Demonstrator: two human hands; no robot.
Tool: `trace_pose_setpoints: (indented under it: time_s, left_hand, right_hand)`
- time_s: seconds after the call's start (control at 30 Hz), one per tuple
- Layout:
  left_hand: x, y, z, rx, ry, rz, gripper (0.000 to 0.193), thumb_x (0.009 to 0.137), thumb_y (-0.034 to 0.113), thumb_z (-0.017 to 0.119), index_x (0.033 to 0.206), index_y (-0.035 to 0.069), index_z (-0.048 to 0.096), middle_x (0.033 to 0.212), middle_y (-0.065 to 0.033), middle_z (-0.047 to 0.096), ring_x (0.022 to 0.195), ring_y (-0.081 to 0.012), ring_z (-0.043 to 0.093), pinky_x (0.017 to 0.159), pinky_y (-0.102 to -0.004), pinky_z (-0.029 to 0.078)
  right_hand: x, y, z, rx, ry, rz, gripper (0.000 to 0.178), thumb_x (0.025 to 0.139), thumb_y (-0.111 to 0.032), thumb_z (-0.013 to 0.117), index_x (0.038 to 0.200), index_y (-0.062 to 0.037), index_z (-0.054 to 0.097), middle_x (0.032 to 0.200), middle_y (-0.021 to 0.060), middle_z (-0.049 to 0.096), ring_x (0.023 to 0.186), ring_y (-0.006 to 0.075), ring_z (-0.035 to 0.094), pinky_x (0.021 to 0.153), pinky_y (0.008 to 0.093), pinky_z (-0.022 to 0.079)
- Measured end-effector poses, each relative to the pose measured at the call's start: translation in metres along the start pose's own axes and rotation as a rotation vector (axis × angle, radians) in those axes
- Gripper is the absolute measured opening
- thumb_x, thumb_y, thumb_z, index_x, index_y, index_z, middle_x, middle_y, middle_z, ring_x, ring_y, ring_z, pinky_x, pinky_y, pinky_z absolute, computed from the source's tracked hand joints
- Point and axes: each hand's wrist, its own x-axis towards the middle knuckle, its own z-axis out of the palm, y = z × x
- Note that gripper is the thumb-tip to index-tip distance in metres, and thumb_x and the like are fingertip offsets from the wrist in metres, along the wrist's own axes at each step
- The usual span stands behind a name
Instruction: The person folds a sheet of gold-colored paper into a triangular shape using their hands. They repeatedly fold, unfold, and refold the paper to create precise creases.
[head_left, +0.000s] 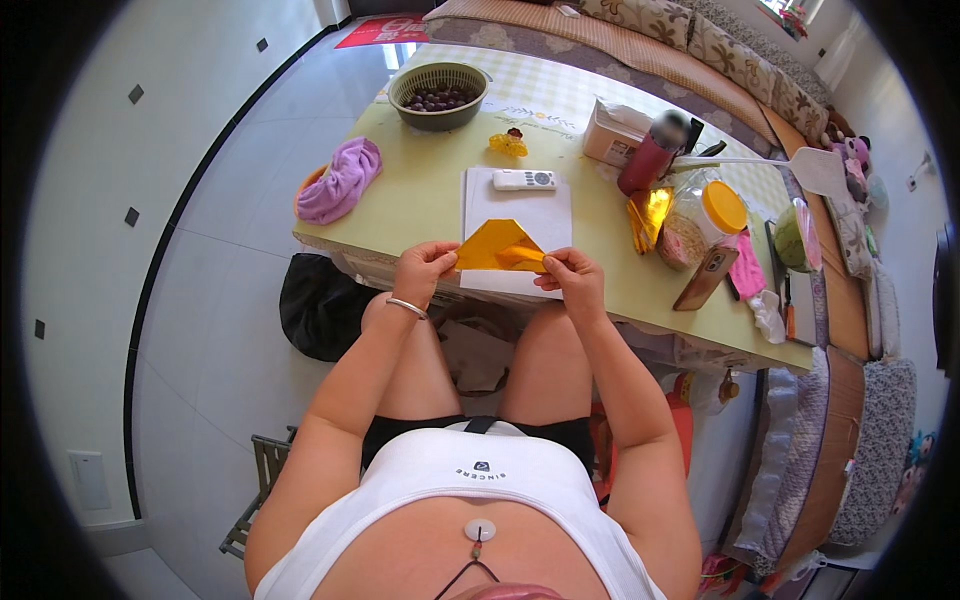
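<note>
A sheet of shiny gold paper (497, 243), folded to a shape with a slanted, flat-topped upper edge, is stretched between my two hands. My left hand (428, 268) pinches its left corner, a silver bangle on the wrist. On the other side, my right hand (574, 276) pinches the right corner between thumb and fingers. The gold paper is over the near part of a stack of white paper (552, 212) on the table. A white remote control (525, 180) lies across the top of that stack.
On the table (420, 190) stand a colander (437, 108) of dark round fruit, a purple cloth (342, 180), a small yellow ornament (508, 143), a tissue box (612, 131), a dark red bottle (652, 153), more gold paper (650, 218), a yellow-lidded jar (690, 228) and a phone (704, 278).
</note>
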Motion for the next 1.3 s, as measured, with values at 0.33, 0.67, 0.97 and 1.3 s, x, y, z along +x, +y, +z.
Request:
trace_pose_setpoints:
  time_s: [0.33,0.67,0.97,1.3]
  left_hand:
    - [0.001,0.011,0.014,0.306,0.018,0.144,0.013,0.095,0.011,0.068,0.086,0.002,0.068,0.074,0.0018,0.062,0.059,-0.0059,0.056,0.055,-0.0219,0.045]
    - [0.034,0.043,0.024,0.97,-0.099,1.093,0.008,0.076,0.006,0.074,0.081,0.007,0.067,0.087,-0.0078,0.068,0.085,-0.0272,0.063,0.077,-0.0392,0.051]
    - [0.047,0.008,0.025,1.332,-0.289,1.177,0.006,0.075,0.008,0.067,0.08,0.007,0.066,0.089,-0.0056,0.064,0.094,-0.0265,0.062,0.083,-0.0397,0.05]
    - [0.024,0.014,0.041,1.26,-0.217,0.91,0.008,0.077,0.005,0.063,0.082,0.001,0.068,0.095,-0.0134,0.065,0.1,-0.033,0.061,0.088,-0.0442,0.05]
  right_hand:
    - [0.009,0.01,-0.013,-0.049,0.044,-0.072,0.008,0.094,-0.007,0.069,0.097,0.001,0.071,0.085,0.005,0.072,0.071,0.0122,0.069,0.064,0.024,0.055]
    - [0.034,-0.008,-0.039,-1.063,0.05,-0.898,0.014,0.079,-0.002,0.071,0.091,-0.0084,0.073,0.098,0.0043,0.073,0.092,0.0266,0.064,0.083,0.0364,0.054]
    - [0.027,0.022,-0.039,-1.145,-0.041,-0.839,0.017,0.085,-0.005,0.067,0.1,-0.0014,0.074,0.114,0.0116,0.072,0.102,0.0302,0.064,0.093,0.0401,0.053]
    - [0.03,0.047,-0.034,-0.897,0.141,-0.667,0.02,0.091,-0.008,0.068,0.109,-0.0033,0.073,0.117,0.0142,0.072,0.111,0.0305,0.066,0.097,0.0397,0.052]
